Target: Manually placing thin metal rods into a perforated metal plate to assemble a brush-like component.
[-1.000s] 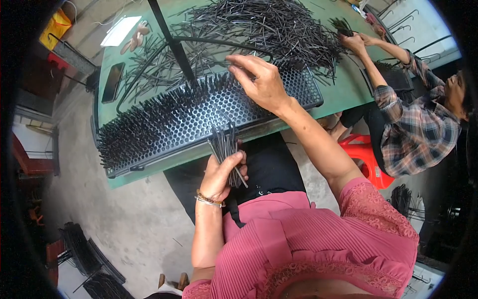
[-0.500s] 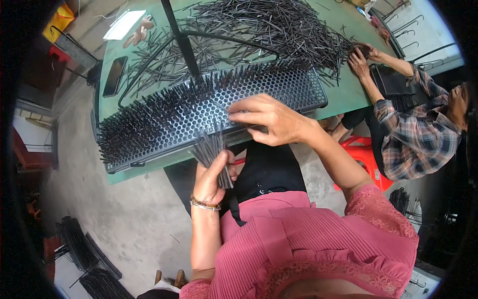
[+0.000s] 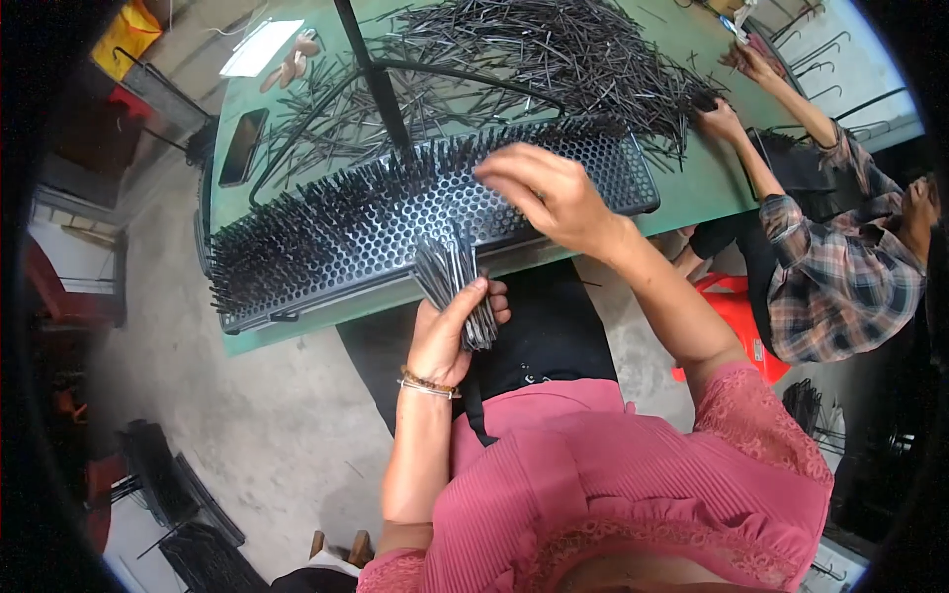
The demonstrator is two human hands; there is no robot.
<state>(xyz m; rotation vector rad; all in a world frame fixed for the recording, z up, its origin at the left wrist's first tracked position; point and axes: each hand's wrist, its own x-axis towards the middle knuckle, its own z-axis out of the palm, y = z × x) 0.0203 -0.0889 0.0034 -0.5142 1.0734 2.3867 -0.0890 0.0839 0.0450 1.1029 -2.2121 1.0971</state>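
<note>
A bundle of thin black rods [image 3: 457,259] is gripped in my left hand [image 3: 442,341], held upright just in front of the perforated metal rack [image 3: 554,188]. Rows of black rods [image 3: 306,232] stand in the rack's holes, dense at the left and along the far edge. Over the rack, right of centre, hangs my right hand [image 3: 559,198], its fingers drawn together in a pinch. Whatever may be between those fingertips is too small or hidden to name.
On the green table [image 3: 692,198], a large heap of loose black rods [image 3: 554,59] lies behind the rack. A black pole [image 3: 381,94] rises beyond it. Left are a phone [image 3: 243,148] and white paper [image 3: 259,47]. A co-worker's hand [image 3: 725,121] touches the heap; a red stool [image 3: 732,311] stands right.
My right hand has lifted slightly up and to the right. My left hand and its bundle have shifted a little up and right. One of the co-worker's hands has moved to the back.
</note>
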